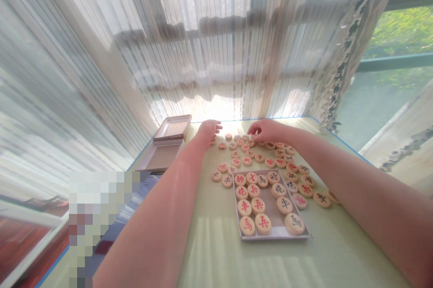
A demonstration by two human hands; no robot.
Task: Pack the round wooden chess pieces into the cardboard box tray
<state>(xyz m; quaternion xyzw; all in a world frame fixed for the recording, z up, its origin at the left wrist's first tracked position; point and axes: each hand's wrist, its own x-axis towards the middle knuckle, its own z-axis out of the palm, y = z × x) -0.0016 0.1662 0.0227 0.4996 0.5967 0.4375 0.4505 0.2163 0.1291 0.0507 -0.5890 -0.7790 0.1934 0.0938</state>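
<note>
Several round wooden Chinese chess pieces point(260, 158) with red or black characters lie scattered on the pale green table point(216, 252). A shallow grey tray point(274, 233) in the middle holds several more pieces in rows. My left hand point(209, 129) reaches to the far side of the table, fingers curled down over pieces near the far left of the scatter. My right hand point(265, 131) is beside it, fingertips pinched down onto a piece in the far row. What either hand holds is too small to make out.
An open flat box point(161, 156) and its lid point(174, 126) lie at the table's far left corner. Sheer striped curtains point(216, 44) hang right behind the table. A window with greenery is to the right. A blurred-out patch sits at the lower left.
</note>
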